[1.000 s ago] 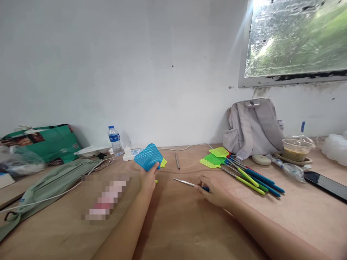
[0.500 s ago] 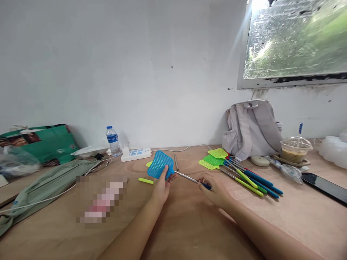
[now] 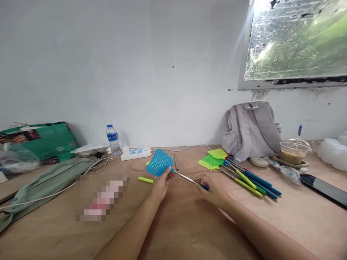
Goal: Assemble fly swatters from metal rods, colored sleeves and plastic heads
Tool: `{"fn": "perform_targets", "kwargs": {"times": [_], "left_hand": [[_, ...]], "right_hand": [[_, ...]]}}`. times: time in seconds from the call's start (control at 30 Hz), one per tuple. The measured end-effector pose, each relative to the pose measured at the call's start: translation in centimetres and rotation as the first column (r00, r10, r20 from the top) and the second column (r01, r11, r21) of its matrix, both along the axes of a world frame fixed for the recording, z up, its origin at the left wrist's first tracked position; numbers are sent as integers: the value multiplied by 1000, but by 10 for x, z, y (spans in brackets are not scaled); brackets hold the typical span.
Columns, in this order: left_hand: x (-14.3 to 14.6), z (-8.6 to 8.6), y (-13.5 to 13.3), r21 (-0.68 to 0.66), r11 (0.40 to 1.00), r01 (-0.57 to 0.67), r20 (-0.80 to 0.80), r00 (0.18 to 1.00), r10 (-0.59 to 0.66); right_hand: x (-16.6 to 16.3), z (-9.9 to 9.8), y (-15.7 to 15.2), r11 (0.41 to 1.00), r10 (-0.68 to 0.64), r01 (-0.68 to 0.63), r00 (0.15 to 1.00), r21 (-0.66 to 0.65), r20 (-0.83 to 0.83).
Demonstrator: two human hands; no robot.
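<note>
A blue fly swatter (image 3: pixel 160 162) with a metal rod is held between both hands, above the table. My left hand (image 3: pixel 162 182) pinches it where the mesh head joins the rod. My right hand (image 3: pixel 210 187) is closed around its dark blue handle, part of which the fingers hide. Behind the swatter, a thin metal tube (image 3: pixel 176 162) lies on the table. Left of my left hand is a yellow-green handle piece (image 3: pixel 145 179), and another yellow-green bit shows from behind the blue head. To the right lies a pile of fly swatters (image 3: pixel 248 180) in yellow-green, green and blue.
A white power strip (image 3: pixel 136 153) and a water bottle (image 3: pixel 113 140) stand by the wall. At the right are a grey backpack (image 3: pixel 253 130), an iced drink cup (image 3: pixel 294 153) and a black phone (image 3: pixel 325 189). A grey-green fabric strap (image 3: pixel 51 187) and a green bag (image 3: pixel 54 142) lie left.
The swatter's blue head has tilted slightly flatter, and my left thumb sits lower at its neck. Both hands keep their hold. The view has shifted slightly.
</note>
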State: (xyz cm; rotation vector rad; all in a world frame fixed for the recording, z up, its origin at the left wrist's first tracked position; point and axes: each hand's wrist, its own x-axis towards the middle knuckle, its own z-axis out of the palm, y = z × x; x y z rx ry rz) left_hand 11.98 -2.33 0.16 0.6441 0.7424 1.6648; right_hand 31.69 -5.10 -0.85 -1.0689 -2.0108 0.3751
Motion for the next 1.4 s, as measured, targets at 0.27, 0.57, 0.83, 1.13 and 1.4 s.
{"fn": "perform_targets", "kwargs": {"times": [0.27,0.57,0.83,1.13,1.4], "left_hand": [[-4,1,0,-10,1000,28,-85,996,-28],[12,4,-10,-56,997,53,57,997,-49],[12,2,-10,-129,990,58,-5,998,-59],[16,5,-13,-70,993,98,-16,995,-100],[29,14,-20,6,982,188,10,982,-188]], "right_hand": [[4,-1,1,997,17,-20,999,76,41],[-8,-6,-4,990,9,-1,998,141,-54],[-12,-14,-6,992,-2,14,996,128,-88],[-12,-23,2,1000,-4,10,971,22,-241],[-10,-16,4,950,76,-218,855,-223,-513]]}}
